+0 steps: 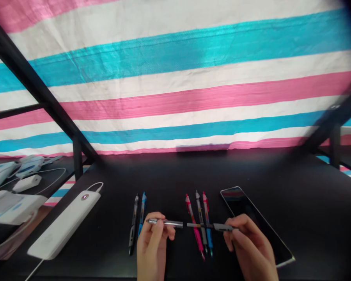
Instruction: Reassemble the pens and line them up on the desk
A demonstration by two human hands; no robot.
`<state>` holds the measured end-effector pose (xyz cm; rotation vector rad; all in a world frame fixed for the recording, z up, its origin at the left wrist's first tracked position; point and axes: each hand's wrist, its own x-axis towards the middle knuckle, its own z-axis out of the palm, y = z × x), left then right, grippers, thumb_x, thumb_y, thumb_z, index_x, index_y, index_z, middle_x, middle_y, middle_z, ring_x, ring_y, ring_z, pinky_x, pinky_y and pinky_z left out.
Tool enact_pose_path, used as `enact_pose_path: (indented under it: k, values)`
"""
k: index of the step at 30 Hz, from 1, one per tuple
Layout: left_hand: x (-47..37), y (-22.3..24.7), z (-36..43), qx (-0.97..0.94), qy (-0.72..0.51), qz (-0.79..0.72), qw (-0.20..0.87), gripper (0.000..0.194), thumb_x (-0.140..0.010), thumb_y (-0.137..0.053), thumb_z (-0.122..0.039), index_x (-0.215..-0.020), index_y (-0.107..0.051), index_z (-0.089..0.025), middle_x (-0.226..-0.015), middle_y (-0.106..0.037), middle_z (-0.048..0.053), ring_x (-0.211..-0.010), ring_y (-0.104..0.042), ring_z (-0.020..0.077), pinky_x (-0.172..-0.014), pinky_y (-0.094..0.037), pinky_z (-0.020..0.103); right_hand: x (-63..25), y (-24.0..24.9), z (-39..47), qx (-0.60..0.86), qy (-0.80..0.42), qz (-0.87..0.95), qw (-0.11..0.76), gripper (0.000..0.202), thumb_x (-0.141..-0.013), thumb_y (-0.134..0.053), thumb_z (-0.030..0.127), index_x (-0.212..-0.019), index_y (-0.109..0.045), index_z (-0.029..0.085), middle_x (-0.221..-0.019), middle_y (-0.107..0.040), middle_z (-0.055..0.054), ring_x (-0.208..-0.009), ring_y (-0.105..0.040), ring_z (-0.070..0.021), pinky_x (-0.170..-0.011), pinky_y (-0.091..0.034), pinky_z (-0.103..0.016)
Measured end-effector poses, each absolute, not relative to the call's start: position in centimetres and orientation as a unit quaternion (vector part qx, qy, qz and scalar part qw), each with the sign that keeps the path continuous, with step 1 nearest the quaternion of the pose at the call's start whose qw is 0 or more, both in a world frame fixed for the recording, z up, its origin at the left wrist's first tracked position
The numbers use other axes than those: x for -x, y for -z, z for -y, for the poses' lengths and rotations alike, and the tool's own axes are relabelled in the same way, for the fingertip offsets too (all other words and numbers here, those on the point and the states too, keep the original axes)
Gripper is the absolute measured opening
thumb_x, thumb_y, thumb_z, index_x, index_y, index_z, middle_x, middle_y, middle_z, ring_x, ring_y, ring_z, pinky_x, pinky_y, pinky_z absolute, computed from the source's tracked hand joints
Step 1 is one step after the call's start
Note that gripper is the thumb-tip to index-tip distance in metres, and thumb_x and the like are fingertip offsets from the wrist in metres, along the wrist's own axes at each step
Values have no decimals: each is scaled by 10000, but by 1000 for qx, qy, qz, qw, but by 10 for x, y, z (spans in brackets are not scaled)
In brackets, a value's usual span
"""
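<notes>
Both hands work over the worktop (pixel 163 171), towards its near edge, the pieces of a pen between them. Left hand (pixel 153 242): thumb and fingers pinched on a silvery barrel (pixel 171 223), its free end facing the right edge. Right hand (pixel 253 242): fingertips closed on a grey pen half (pixel 222 227); from it a thin refill (pixel 193 225) points at the barrel. Refill and barrel roughly in line, a narrow gap between their ends, not touching.

Below and beyond the refill, three pens side by side, lengthwise between near and far edges: pink pen (pixel 196 233), grey pen (pixel 199 210), red-and-blue pen (pixel 208 234). Just to the left-edge side of the left hand, two more, laid much the same way: dark pen (pixel 133 224), blue pen (pixel 142 208), the latter partly hidden by the hand.

Phone (pixel 259 218), dark screen up, slanted with one end towards the near right corner; right hand covers part of it. White power bank (pixel 66 224) lies aslant beside the left edge, a cable (pixel 97 183) looping at its far end. Striped sheet (pixel 175 93) rises behind the far edge.
</notes>
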<state>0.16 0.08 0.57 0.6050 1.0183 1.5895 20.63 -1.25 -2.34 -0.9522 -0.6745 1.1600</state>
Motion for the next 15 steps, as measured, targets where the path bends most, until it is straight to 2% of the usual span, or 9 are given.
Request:
enact_pose_path:
  k: [8,15]
  values:
    - [-3,-8,-2,-255,-671,-434,545,305,-792,-836,-451,-865,-697,-190,-638,-616,-11,-622,-566,150,-639,-472,275,-208,24,11,419,-500,324,685,137,-869,-766,349,-874,-711,223,-789,-602,-8,-581,-550,-134,-546,-442,-268]
    - [-5,-6,0,-295,-656,-446,532,337,-785,-835,-487,-838,-685,-190,-646,-658,6,-601,-591,160,-620,-469,280,-213,25,12,409,-505,379,659,156,-881,-769,378,-865,-722,230,-740,-640,-21,-561,-578,-147,-544,-488,-277]
